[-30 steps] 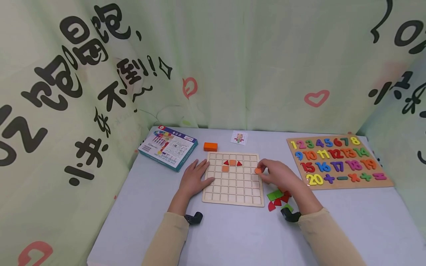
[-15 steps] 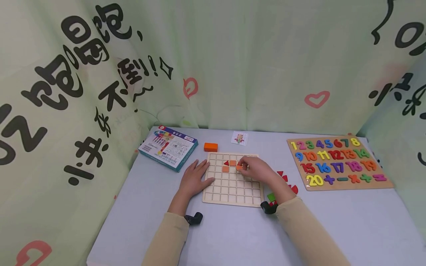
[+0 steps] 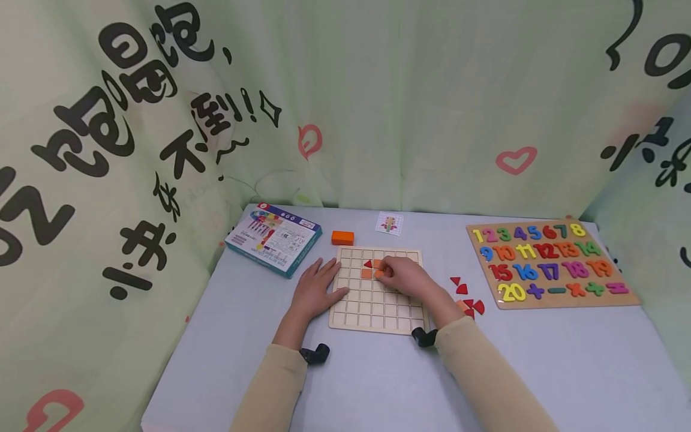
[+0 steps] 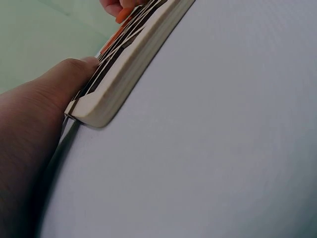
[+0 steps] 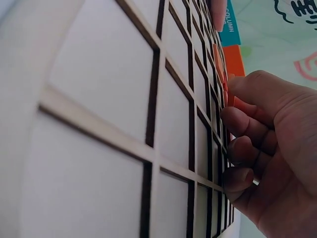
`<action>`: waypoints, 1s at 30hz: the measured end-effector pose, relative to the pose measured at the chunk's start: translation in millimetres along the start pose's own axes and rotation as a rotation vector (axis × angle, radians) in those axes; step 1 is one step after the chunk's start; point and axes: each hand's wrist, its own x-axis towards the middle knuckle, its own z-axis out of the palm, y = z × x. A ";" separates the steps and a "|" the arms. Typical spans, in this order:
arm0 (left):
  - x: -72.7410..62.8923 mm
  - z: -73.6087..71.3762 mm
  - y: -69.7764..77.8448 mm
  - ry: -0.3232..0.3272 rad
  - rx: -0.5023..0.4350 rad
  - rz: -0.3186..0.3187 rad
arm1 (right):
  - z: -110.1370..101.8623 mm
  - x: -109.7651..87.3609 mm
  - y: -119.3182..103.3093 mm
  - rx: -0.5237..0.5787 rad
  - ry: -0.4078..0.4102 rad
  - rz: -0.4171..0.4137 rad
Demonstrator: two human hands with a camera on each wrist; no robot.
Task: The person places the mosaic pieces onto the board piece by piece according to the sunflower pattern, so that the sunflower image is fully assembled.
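An orange tile sits pinched in the right hand over the board; the left hand, fingers extended, touches the board's left edge.

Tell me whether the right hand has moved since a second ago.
Yes, leftward: in the head view, the right hand has gone from the right edge of the wooden grid board to over its upper middle squares.

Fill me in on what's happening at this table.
A person's right hand pinches an orange piece over a grid board, while the left hand rests at the board's left edge. A red triangle and an orange square sit in its cells. Loose red pieces lie to the right.
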 end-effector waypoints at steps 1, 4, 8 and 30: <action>0.3 0.1 -0.1 -0.001 0.000 0.000 | 0.7 0.3 0.2 -0.004 0.003 0.004; 0.6 0.5 -0.6 -0.002 0.002 -0.002 | 2.4 0.9 0.5 -0.006 0.016 0.006; 0.7 1.0 -0.7 -0.002 0.003 -0.003 | 4.3 0.8 0.9 -0.012 0.035 0.004; 1.9 1.7 -0.8 -0.012 -0.002 -0.003 | 3.6 -4.0 2.0 -0.006 0.058 0.014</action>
